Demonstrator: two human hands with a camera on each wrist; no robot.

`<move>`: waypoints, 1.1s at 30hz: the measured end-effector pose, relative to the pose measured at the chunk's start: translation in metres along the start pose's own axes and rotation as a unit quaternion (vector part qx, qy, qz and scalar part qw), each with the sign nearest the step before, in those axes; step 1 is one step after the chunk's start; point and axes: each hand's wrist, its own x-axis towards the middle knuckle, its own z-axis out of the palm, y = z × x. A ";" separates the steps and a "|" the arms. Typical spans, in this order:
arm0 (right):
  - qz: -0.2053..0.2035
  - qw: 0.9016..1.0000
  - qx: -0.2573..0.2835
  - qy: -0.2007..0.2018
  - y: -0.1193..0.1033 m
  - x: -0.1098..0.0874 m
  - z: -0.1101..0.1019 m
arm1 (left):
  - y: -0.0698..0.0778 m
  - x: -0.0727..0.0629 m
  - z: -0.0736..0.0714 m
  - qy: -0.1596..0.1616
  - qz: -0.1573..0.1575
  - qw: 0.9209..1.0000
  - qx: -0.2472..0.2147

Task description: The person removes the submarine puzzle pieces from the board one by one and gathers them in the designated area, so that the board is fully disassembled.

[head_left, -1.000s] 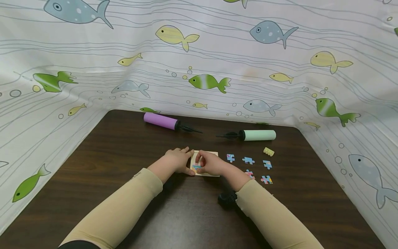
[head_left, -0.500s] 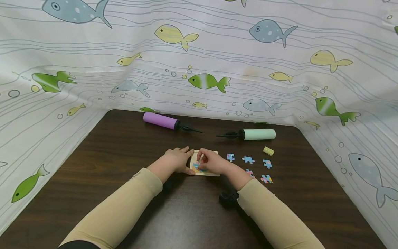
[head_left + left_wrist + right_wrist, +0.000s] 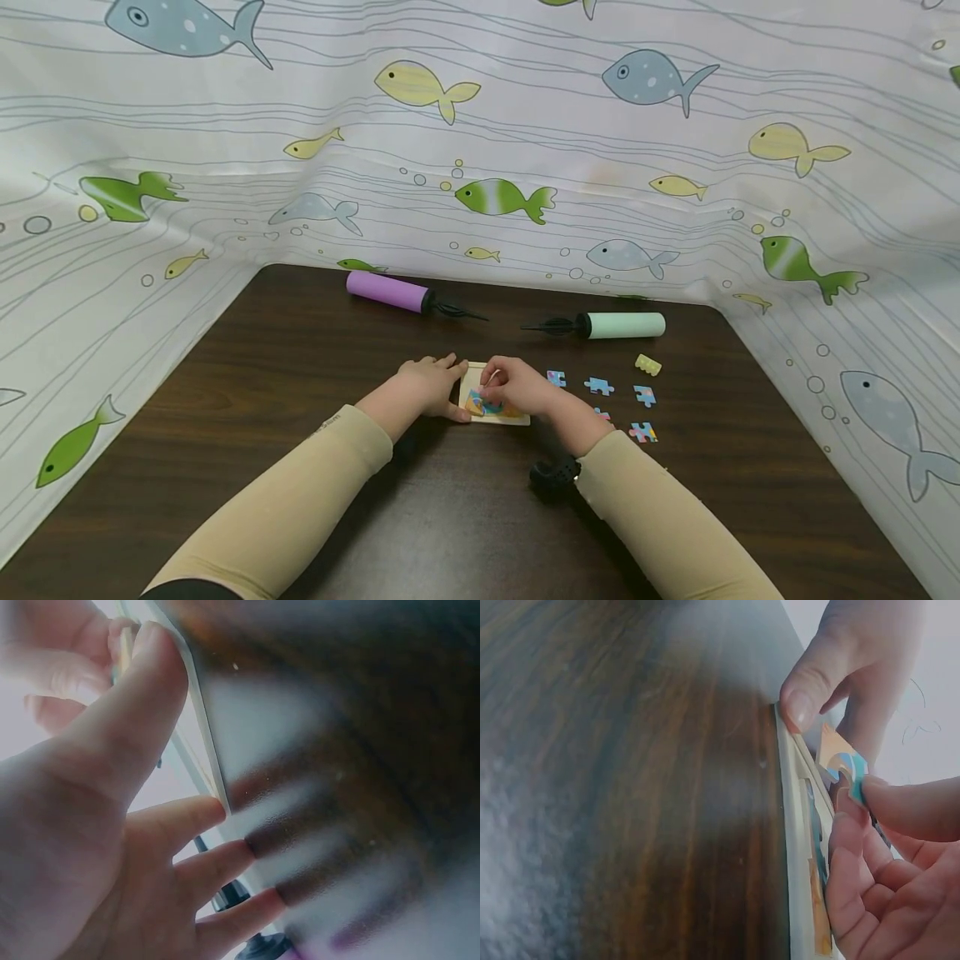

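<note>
A shallow pale wooden puzzle frame (image 3: 498, 420) lies in the middle of the table, with a colourful piece visible in its lower part. My left hand (image 3: 429, 387) is at the frame's left side, fingers spread. Its thumb (image 3: 802, 709) touches the near left corner, and the index fingertip (image 3: 214, 811) meets the far end of that edge. Over the frame, my right hand (image 3: 517, 388) pinches a puzzle piece (image 3: 843, 760) between thumb and fingers. That piece, orange, blue and teal, stands tilted close above the left part of the frame.
Several loose puzzle pieces (image 3: 599, 386) lie right of the frame, partly behind the right forearm. Beyond them sits a yellow toy block (image 3: 648, 365). A purple hand pump (image 3: 386, 291) and a pale green one (image 3: 626, 326) lie near the fish-patterned curtain (image 3: 525, 125).
My right hand has shifted slightly to the right and tilted over the frame, exposing more of the coloured picture. The left hand stays at the frame's edge.
</note>
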 end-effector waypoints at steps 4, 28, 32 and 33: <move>0.015 0.999 0.030 0.008 -0.001 -0.002 -0.002 | 0.000 0.000 -0.001 -0.001 -0.002 1.000 -0.001; -0.029 0.998 0.035 0.051 0.008 -0.052 -0.050 | 0.001 0.001 0.001 -0.001 -0.003 1.000 -0.008; -0.028 0.999 0.015 0.037 0.015 -0.067 -0.060 | 0.001 0.001 0.001 0.000 -0.002 1.000 -0.008; -0.028 0.999 0.009 0.029 0.017 -0.071 -0.061 | 0.001 0.001 0.001 0.001 -0.002 1.000 -0.010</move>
